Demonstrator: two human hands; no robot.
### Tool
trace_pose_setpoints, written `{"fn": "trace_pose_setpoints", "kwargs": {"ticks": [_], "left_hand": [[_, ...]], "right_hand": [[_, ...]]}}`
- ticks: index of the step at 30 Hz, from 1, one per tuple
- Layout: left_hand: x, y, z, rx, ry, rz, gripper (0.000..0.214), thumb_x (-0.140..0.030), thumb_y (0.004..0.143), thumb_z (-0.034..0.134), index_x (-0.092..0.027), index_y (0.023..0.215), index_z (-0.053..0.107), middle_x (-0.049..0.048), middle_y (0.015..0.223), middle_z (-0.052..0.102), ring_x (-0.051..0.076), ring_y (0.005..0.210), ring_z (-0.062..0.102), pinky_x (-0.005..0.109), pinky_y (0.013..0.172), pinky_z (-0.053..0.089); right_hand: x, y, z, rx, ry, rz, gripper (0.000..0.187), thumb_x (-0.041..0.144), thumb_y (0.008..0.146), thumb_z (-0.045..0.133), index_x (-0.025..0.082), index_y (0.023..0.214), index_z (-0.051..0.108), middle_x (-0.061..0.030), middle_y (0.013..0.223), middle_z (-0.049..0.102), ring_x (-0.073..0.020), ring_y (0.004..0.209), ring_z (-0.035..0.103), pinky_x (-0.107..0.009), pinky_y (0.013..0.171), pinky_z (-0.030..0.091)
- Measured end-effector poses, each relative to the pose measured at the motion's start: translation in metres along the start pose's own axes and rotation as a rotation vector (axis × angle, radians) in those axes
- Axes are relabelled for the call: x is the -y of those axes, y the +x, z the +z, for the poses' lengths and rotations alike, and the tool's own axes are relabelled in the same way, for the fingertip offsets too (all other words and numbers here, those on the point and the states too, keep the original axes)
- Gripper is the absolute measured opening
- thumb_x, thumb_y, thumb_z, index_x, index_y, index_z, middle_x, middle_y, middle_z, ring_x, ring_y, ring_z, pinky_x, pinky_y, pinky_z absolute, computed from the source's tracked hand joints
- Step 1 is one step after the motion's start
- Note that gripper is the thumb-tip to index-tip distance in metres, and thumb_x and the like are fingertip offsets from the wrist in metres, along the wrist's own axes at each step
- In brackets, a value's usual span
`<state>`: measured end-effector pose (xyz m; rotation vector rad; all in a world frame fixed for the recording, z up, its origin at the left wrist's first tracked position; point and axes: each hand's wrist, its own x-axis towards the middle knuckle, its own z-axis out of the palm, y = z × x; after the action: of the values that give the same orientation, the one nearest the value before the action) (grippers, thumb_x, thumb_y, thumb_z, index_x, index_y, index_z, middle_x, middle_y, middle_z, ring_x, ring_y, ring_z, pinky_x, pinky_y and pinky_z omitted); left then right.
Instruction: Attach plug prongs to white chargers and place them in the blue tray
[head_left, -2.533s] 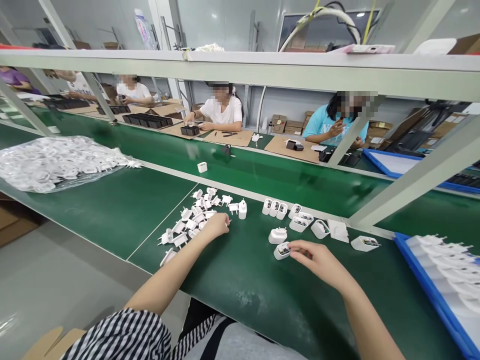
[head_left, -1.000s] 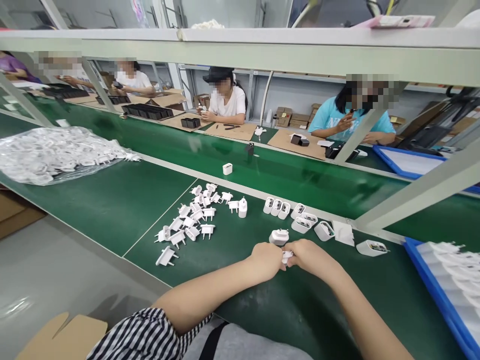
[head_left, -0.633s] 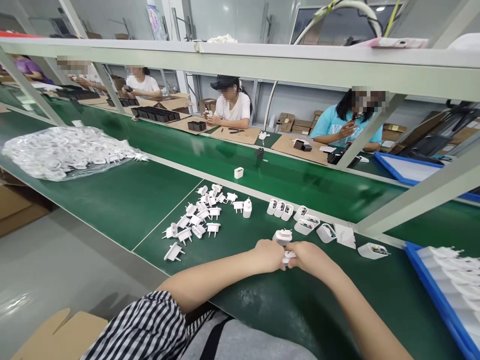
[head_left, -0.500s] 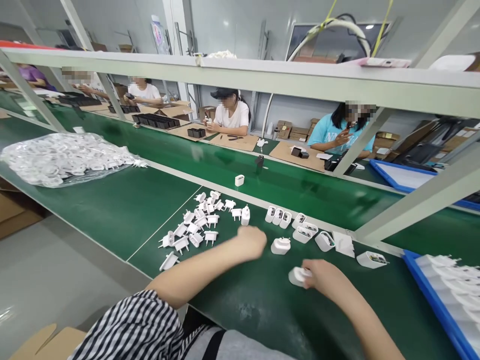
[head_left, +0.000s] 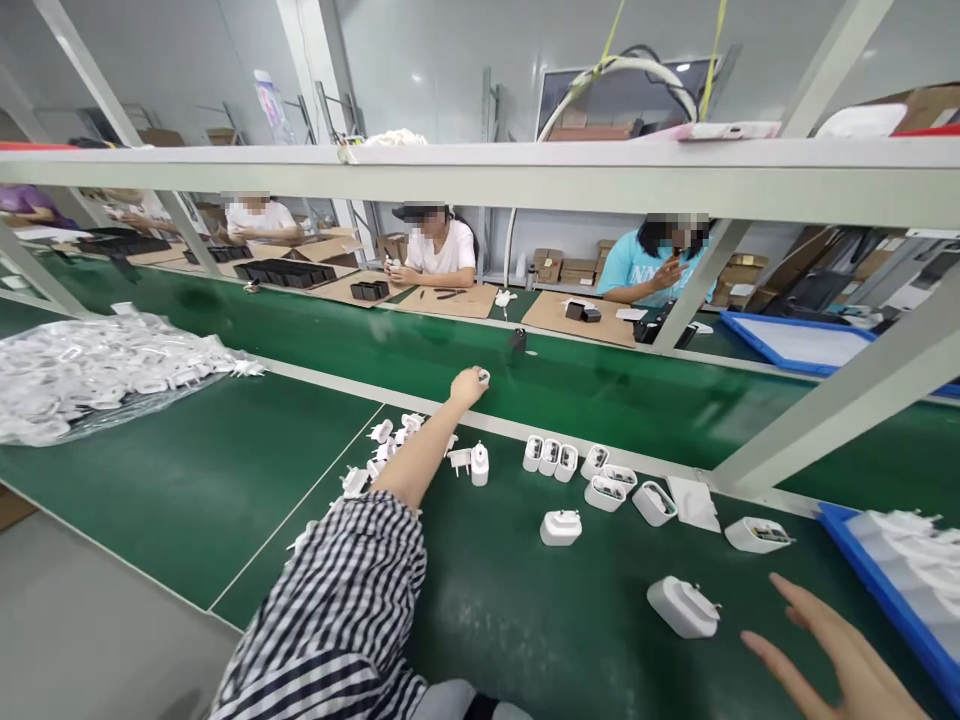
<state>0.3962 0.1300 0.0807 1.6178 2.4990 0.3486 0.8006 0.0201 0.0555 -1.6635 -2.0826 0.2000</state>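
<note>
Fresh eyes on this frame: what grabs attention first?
The left hand, at the end of a striped-sleeved arm stretched far forward, is curled on a small white plastic cube at the edge of the glossy green conveyor belt. At lower right, the open right hand hovers beside a white rounded plastic charger lying flat. At far left sits a clear bag heaped with white plastic parts.
</note>
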Motion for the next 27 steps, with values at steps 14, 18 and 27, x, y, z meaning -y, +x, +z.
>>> {"fn": "trace_pose_setpoints", "kwargs": {"ticks": [14, 18, 27], "left_hand": [[0.015, -0.194, 0.033, 0.456, -0.045, 0.346, 0.059, -0.031, 0.053, 0.062, -0.018, 0.107, 0.043, 0.0079, 0.102, 0.049, 0.022, 0.094, 0.047, 0.027, 0.074, 0.038], [0.034, -0.143, 0.016, 0.248, -0.001, 0.091, 0.037, -0.022, 0.064, 0.052, -0.016, 0.101, 0.049, 0.0099, 0.104, 0.049, 0.023, 0.094, 0.048, 0.031, 0.077, 0.037], [0.043, -0.136, 0.012, 0.06, -0.508, 0.008, 0.016, -0.024, 0.071, 0.044, -0.014, 0.081, 0.052, 0.0048, 0.081, 0.06, 0.014, 0.076, 0.057, 0.025, 0.069, 0.043]], "right_hand": [[0.099, -0.005, 0.033, 0.768, 0.273, -0.374, 0.031, 0.037, 0.075, 0.038, 0.028, 0.102, 0.051, -0.002, 0.102, 0.056, -0.019, 0.088, 0.053, -0.032, 0.075, 0.043], [0.094, -0.008, 0.027, 0.761, 0.286, -0.344, 0.03, 0.038, 0.074, 0.038, 0.028, 0.099, 0.052, -0.0026, 0.097, 0.058, -0.0186, 0.083, 0.055, -0.031, 0.07, 0.045], [0.111, 0.0, 0.048, 0.698, 0.546, -0.302, 0.033, 0.034, 0.074, 0.04, 0.025, 0.106, 0.043, -0.0041, 0.1, 0.054, -0.0137, 0.076, 0.054, -0.028, 0.068, 0.045]]}}
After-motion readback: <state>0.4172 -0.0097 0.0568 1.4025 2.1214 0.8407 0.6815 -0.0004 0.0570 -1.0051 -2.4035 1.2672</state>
